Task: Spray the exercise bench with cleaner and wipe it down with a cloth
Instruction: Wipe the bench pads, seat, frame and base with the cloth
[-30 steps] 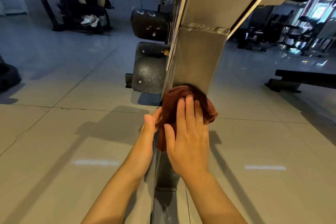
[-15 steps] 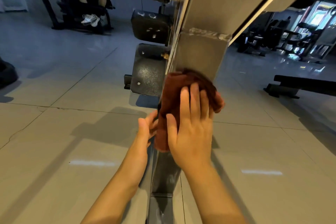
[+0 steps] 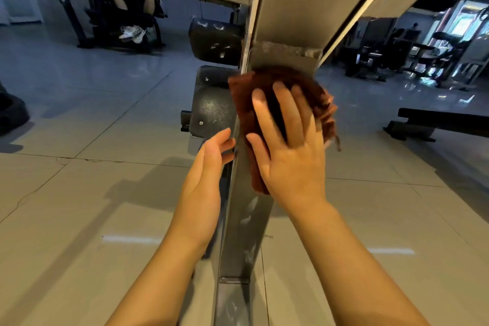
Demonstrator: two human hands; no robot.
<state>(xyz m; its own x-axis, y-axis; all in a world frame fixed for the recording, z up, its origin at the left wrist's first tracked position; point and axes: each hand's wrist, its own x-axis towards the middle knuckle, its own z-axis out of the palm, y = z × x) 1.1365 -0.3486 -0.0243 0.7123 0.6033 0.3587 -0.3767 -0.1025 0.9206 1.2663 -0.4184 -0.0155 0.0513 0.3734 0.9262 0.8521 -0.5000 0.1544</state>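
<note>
Two hands at work on one steel frame post (image 3: 267,21) of the exercise bench, taken here as the landmark. Wide grey tiled floor (image 3: 79,193) all round the post. Behind the post and left, a dark exercise machine (image 3: 111,8) with a person seated in it; well off to the right, a low black bench (image 3: 436,124) and more machines, none in the way. Just left of the post, two black padded rollers (image 3: 214,42), close enough to crowd the left side. Brown cloth (image 3: 267,79) flat on the post face, now just under the weld seam, higher than half a second ago and a second ago; judged a rising wipe stroke, lower face covered, upper stretch yet to do. Right hand (image 3: 288,151) spread wide, fingers straight, pressing the cloth to the metal. Left hand (image 3: 209,164) loosely spread, holding nothing, fingertips at the post's left edge, slid up likewise. No spray bottle in sight. Faint smears on the post below the cloth, possibly damp; cannot tell.
</note>
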